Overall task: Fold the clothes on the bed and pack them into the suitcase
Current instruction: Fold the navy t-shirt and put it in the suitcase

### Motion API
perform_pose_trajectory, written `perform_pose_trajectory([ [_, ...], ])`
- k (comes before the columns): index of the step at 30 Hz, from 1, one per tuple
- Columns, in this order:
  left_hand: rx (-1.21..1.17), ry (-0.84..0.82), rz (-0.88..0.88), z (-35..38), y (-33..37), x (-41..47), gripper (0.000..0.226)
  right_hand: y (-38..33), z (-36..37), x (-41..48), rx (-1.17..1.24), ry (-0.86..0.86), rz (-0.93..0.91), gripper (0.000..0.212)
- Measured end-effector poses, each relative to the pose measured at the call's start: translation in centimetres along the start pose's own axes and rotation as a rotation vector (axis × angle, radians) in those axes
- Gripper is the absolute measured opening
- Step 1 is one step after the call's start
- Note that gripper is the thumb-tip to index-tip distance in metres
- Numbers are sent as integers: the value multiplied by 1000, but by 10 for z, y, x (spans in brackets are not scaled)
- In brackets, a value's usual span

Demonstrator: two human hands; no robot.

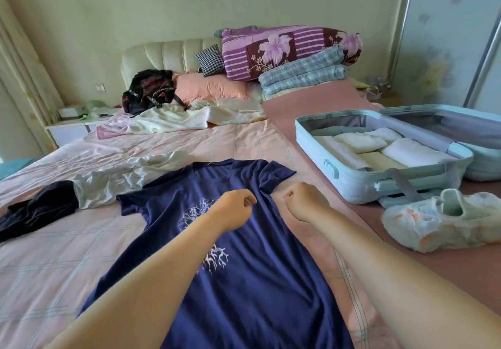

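A navy blue T-shirt point(244, 267) with a white tree print lies flat, front up, on the pink bed sheet point(67, 253), collar pointing away from me. My left hand point(235, 210) hovers over its chest with the fingers curled, and I see no cloth in them. My right hand point(305, 202) is a fist just off the shirt's right side, below the right sleeve, and holds nothing visible. The light blue suitcase point(352, 186) lies open at the right, several folded pale clothes point(360, 142) packed in its near half.
A crumpled white garment point(122, 178) and a black garment point(40, 210) lie left of the shirt. A pale bundle in thin plastic point(439, 221) sits in front of the suitcase. A black backpack point(151, 91), pillows and folded quilts point(284, 50) crowd the headboard.
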State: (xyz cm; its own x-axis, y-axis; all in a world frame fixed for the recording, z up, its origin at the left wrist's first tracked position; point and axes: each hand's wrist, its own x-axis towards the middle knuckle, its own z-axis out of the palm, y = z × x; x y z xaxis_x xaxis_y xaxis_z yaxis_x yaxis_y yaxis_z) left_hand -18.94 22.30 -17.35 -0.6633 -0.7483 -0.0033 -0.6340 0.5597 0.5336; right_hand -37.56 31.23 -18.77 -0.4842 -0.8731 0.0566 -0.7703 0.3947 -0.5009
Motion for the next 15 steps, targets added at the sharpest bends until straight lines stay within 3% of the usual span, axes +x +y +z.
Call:
perform_pose_trajectory([
  [3, -19, 55, -13, 4, -9, 43, 33, 8, 17, 43, -105, 33, -121, 57],
  [6, 1, 57, 8, 13, -15, 84, 40, 13, 38, 85, -216, 65, -214, 66],
  [11, 51, 97, 63, 30, -26, 142, 44, 18, 58, 132, -144, 6, -290, 38],
  [15, 130, 132, 96, 38, -31, 172, 46, 31, 32, 158, -113, 137, -384, 15],
])
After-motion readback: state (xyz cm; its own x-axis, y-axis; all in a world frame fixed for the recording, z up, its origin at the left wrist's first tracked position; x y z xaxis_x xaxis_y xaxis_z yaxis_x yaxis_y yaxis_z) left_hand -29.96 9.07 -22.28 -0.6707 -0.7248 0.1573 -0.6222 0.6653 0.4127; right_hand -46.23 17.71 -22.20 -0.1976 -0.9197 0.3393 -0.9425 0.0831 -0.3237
